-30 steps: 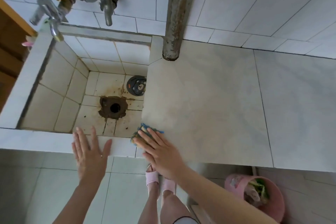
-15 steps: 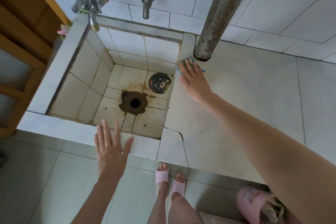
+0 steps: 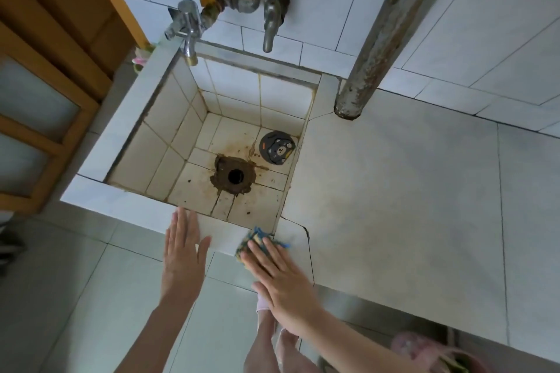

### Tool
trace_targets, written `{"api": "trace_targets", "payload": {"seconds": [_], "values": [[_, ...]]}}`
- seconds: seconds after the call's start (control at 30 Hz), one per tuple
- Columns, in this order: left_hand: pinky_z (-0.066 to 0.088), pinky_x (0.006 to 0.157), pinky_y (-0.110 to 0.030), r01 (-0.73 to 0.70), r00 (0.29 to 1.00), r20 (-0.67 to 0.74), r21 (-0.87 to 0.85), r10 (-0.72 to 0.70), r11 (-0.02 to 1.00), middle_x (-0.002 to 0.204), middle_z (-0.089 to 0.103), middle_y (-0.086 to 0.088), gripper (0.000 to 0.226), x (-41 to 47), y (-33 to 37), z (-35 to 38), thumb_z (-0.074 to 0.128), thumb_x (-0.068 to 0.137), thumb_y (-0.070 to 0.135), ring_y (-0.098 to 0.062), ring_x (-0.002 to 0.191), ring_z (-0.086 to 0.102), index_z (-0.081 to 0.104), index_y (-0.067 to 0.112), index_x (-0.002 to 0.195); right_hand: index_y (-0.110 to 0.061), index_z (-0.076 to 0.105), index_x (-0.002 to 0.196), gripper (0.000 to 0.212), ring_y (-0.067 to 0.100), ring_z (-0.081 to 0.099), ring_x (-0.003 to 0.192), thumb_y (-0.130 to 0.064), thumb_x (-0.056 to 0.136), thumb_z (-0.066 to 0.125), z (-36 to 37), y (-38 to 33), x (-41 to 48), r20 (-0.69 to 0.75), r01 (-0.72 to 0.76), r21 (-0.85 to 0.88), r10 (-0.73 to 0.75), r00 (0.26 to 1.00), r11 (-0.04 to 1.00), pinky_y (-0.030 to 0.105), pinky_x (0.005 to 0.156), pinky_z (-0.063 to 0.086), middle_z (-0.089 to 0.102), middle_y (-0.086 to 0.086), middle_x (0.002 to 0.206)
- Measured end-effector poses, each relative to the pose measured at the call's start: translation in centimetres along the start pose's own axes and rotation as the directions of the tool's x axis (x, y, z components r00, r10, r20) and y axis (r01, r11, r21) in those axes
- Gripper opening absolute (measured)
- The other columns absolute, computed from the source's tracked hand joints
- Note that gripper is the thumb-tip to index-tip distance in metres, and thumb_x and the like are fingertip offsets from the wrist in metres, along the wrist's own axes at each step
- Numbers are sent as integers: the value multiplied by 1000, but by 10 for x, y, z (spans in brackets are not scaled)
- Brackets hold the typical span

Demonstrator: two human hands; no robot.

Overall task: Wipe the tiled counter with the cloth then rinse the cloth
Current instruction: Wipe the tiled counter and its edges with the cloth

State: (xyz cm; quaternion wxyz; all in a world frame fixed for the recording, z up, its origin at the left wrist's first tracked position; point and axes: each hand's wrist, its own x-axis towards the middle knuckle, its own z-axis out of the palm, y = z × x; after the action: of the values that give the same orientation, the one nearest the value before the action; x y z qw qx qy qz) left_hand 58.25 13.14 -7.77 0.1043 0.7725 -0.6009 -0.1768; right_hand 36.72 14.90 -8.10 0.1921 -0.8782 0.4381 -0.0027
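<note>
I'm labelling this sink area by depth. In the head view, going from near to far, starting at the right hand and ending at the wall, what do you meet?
right hand → cloth under its fingers → drain hole → bear-print drain cover → dull metal tap on the wall

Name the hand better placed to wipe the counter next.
Right. The right hand presses the cloth flat on the counter at the sink corner; the left hand is flat and empty over the sink's front rim.
</note>
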Motion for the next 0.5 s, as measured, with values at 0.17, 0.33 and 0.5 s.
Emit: {"api": "trace_targets", "payload": {"seconds": [0.17, 0.33, 0.5], "values": [[25, 112, -33, 38, 996, -78, -156, -51, 987, 148, 37, -2, 41, 3, -6, -19, 41, 94, 0, -22, 137, 34, 53, 12, 132, -26, 22, 148, 51, 17, 14, 145, -30, 98, 28, -5, -18, 34, 95, 40, -13, -39, 995, 999, 33, 118, 2, 21, -6, 156], [40, 104, -41, 5, 992, -120, -230, -33, 973, 137, 51, -3, 44, 17, -30, -32, 44, 87, -11, -25, 124, 49, 63, 12, 119, -24, 34, 141, 57, 17, 32, 138, -20, 84, 29, -19, -34, 76, 147, 96, 62, -104, 984, 994, 33, 115, 16, 38, -6, 148], [43, 102, -39, 2, 986, -157, -302, -51, 953, 132, 55, 1, 47, 34, -49, -61, 40, 89, -11, -18, 123, 50, 60, 18, 120, -23, 13, 150, 81, 13, -17, 140, 7, 83, 48, -26, -44, 117, 134, 155, 142, -174, 976, 978, 27, 116, -3, -2, -10, 157]]}}
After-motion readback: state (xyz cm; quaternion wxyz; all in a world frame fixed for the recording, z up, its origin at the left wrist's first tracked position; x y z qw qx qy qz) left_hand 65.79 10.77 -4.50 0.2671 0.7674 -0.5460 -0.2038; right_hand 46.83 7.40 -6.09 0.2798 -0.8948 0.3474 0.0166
